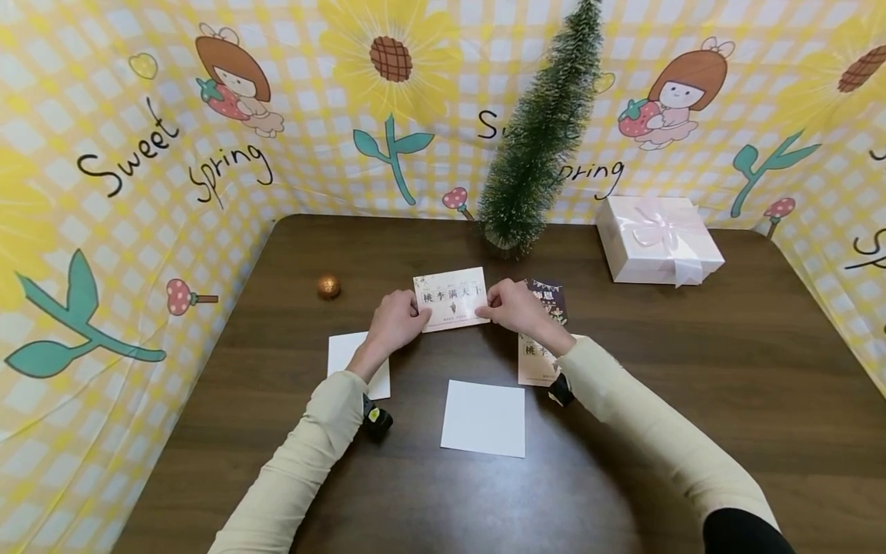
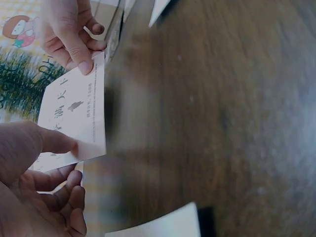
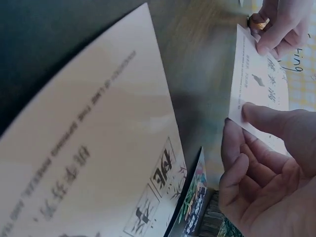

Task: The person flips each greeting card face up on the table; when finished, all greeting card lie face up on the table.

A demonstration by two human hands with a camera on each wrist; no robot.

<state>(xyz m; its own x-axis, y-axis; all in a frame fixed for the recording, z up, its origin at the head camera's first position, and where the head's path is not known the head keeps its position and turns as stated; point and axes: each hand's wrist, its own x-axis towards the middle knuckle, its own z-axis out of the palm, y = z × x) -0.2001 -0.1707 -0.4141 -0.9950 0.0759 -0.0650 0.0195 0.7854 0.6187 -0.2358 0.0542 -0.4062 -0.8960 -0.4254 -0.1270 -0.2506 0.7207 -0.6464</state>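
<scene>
Both hands hold up one pale pink greeting card [image 1: 451,300] with dark Chinese characters across it. By its left edge, the left hand [image 1: 398,319] pinches the card between thumb and fingers. On the opposite edge the right hand [image 1: 517,308] has the same kind of pinch, thumb on the printed face. In the left wrist view the card [image 2: 74,111] stands tilted, with the left thumb [image 2: 59,142] across one corner. Under the right forearm lie a similar pink card [image 1: 534,362] and a dark card [image 1: 550,298], both partly hidden.
A white card [image 1: 484,419] lies in front, another white card [image 1: 344,354] under the left wrist. Behind them are a copper-coloured ball [image 1: 328,287], a small artificial tree [image 1: 536,146] and a white gift box [image 1: 657,238] with a ribbon. Patterned cloth surrounds the table [image 1: 277,462].
</scene>
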